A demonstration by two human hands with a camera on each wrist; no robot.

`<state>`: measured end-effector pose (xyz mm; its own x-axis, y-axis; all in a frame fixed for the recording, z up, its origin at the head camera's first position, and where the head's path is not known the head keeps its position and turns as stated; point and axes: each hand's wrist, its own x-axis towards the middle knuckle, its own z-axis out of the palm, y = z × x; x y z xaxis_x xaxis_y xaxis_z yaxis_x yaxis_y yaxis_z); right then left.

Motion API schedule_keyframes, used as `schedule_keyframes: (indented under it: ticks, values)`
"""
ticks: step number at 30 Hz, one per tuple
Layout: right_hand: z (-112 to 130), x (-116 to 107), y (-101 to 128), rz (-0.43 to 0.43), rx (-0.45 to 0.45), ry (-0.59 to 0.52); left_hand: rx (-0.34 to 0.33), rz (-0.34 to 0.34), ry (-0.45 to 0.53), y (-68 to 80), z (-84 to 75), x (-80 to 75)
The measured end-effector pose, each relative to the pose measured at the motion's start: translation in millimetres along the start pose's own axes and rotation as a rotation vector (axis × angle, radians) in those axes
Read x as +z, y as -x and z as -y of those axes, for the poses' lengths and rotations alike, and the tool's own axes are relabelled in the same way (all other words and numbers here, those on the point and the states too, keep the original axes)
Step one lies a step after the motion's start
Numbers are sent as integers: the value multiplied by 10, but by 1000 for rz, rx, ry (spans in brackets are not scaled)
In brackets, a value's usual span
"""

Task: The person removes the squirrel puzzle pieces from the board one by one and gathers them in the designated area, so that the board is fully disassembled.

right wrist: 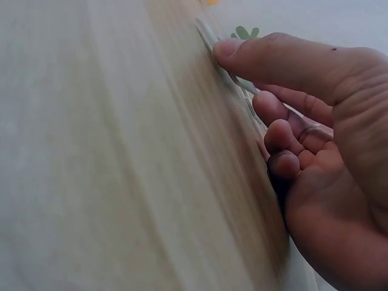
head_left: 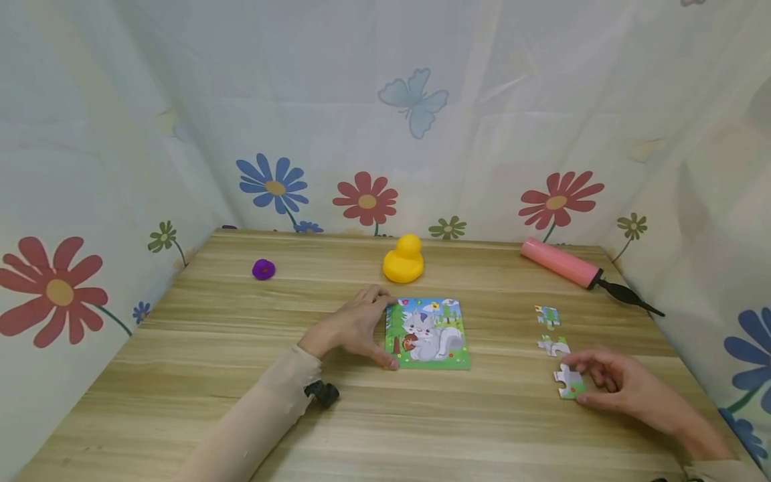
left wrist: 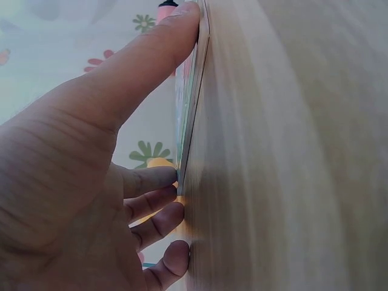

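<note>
A square squirrel picture board (head_left: 429, 335) lies flat on the wooden table. My left hand (head_left: 355, 326) spans its left side, the thumb at the near corner and the fingertips by the far one. Seen from the left wrist, the thumb (left wrist: 154, 51) and fingers touch the board's thin edge (left wrist: 193, 103). At the right, my right hand (head_left: 632, 388) pinches a grey and green puzzle piece (head_left: 569, 383) between thumb and index finger; its other fingers curl inward. Two more puzzle pieces, one blue and green (head_left: 547, 314) and one with grey fur (head_left: 554, 345), lie just beyond it.
A yellow rubber duck (head_left: 405, 261) stands behind the board. Toward the back right lies a pink hand pump (head_left: 560, 263) with a black nozzle. A small purple object (head_left: 263, 269) sits at the back left. Flower-printed curtains (head_left: 415, 147) enclose the table's back and sides.
</note>
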<state>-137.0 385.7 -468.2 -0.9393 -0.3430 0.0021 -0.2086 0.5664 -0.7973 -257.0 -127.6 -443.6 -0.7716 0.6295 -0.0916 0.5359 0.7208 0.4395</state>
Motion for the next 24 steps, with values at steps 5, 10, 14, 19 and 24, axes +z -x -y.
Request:
schedule_keyframes:
  ticks: [5, 10, 14, 19, 24]
  values:
    - [8, 7, -4, 6, 2, 31, -4, 1, 6, 2, -4, 3]
    - [28, 4, -7, 15, 18, 49, -4, -1, 13, 5, -2, 2]
    - [38, -4, -21, 38, 52, 59, -5, -3, 13, 5, 4, 3]
    - [36, -7, -25, 59, 70, 66, -4, 0, 2, 4, -1, 0]
    - [25, -5, -16, 49, 92, 45, -10, 8, -11, -1, -9, 0]
